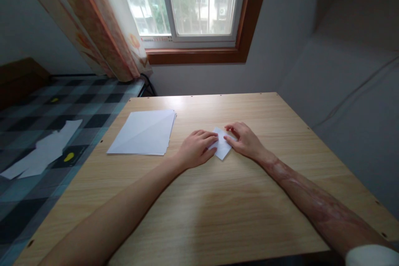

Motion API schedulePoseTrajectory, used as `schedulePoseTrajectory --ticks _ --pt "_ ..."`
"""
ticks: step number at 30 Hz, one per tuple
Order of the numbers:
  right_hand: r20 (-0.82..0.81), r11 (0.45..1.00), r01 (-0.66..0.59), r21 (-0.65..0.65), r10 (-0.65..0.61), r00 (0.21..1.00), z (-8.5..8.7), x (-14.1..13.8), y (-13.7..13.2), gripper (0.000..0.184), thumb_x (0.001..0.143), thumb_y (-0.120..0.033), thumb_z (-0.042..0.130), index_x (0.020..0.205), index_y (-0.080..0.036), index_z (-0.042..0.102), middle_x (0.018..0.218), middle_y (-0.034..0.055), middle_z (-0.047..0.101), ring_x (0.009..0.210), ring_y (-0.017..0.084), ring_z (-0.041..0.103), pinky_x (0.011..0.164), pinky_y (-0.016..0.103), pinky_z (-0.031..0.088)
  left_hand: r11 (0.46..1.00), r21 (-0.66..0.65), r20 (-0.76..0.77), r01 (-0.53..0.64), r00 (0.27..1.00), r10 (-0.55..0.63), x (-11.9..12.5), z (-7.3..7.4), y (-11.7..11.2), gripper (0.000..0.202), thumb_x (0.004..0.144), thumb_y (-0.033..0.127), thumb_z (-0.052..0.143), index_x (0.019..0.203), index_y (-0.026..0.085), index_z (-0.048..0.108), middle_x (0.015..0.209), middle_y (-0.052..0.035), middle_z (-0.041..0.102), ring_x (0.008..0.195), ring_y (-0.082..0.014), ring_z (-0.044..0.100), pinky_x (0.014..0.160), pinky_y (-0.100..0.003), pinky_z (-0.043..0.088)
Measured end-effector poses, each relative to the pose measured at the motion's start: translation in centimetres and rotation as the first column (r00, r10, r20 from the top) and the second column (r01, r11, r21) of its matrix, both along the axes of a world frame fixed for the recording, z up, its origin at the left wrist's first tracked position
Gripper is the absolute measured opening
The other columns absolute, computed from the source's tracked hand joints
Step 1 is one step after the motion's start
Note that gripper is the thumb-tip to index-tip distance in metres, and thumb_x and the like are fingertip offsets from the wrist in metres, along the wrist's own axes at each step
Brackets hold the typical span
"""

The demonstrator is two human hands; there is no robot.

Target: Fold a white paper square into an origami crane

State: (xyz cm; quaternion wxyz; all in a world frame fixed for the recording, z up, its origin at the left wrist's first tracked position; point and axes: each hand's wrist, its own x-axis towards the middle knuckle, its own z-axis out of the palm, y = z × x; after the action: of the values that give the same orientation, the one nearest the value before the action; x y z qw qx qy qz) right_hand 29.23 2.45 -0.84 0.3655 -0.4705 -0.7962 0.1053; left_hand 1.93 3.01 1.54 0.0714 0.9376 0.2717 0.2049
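A small folded piece of white paper [222, 146] lies flat near the middle of the wooden table [224, 212]. My left hand [197, 148] rests on its left edge, fingers curled and pressed down on it. My right hand [244, 139] covers its right side, fingertips pressing onto the paper's top corner. Both hands hold the paper against the table. A stack of white paper sheets [144, 132] lies to the left of my left hand, apart from it.
Left of the table is a bed with a dark checked cover [37, 133] bearing loose white paper pieces [43, 151]. A patterned curtain [102, 29] and a window [187, 4] stand behind the table. A grey wall runs along the right.
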Motion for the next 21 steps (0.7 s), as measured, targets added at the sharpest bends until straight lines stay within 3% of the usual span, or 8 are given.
schedulePoseTrajectory --ticks 4,10,15,21 --pt "0.062 0.999 0.034 0.029 -0.036 0.997 0.1 -0.15 -0.06 0.028 0.095 -0.032 0.079 0.121 -0.024 0.07 0.108 0.0096 0.072 0.105 0.032 0.066 0.095 0.047 0.054 0.998 0.021 -0.028 -0.06 0.998 0.061 -0.11 0.21 -0.1 0.034 0.108 0.04 0.058 0.134 0.024 0.073 0.138 -0.011 0.073 0.124 -0.0304 0.067 0.118 -0.053 0.049" --pt "0.095 0.999 0.042 0.024 -0.044 0.995 -0.13 -0.2 -0.21 0.033 0.093 -0.043 0.085 0.117 -0.025 0.073 0.124 0.0135 0.068 0.117 0.036 0.064 0.106 0.054 0.053 0.998 0.023 -0.111 -0.062 0.992 0.064 -0.37 0.1 -0.04 0.048 0.108 0.041 0.055 0.153 0.027 0.066 0.14 -0.0137 0.066 0.129 -0.0334 0.061 0.117 -0.054 0.049" --pt "0.062 1.0 -0.016 0.019 0.015 0.998 -0.2 -0.06 -0.1 0.029 0.092 -0.043 0.086 0.11 -0.026 0.072 0.121 0.0121 0.07 0.115 0.035 0.064 0.103 0.054 0.052 0.997 -0.028 -0.072 -0.067 0.995 0.064 -0.46 -0.11 -0.11 0.048 0.107 0.04 0.058 0.153 0.029 0.065 0.16 -0.0137 0.059 0.143 -0.0356 0.056 0.124 -0.057 0.045" --pt "-0.04 0.999 -0.02 -0.03 0.019 0.999 -0.46 -0.14 0.14 0.025 0.089 -0.034 0.087 0.1 -0.026 0.067 0.106 0.0081 0.074 0.104 0.031 0.065 0.094 0.048 0.053 0.998 -0.028 -0.06 -0.058 0.997 0.056 -0.51 0.0 -0.08 0.048 0.105 0.039 0.061 0.15 0.026 0.064 0.156 -0.0139 0.062 0.137 -0.035 0.061 0.122 -0.055 0.047"
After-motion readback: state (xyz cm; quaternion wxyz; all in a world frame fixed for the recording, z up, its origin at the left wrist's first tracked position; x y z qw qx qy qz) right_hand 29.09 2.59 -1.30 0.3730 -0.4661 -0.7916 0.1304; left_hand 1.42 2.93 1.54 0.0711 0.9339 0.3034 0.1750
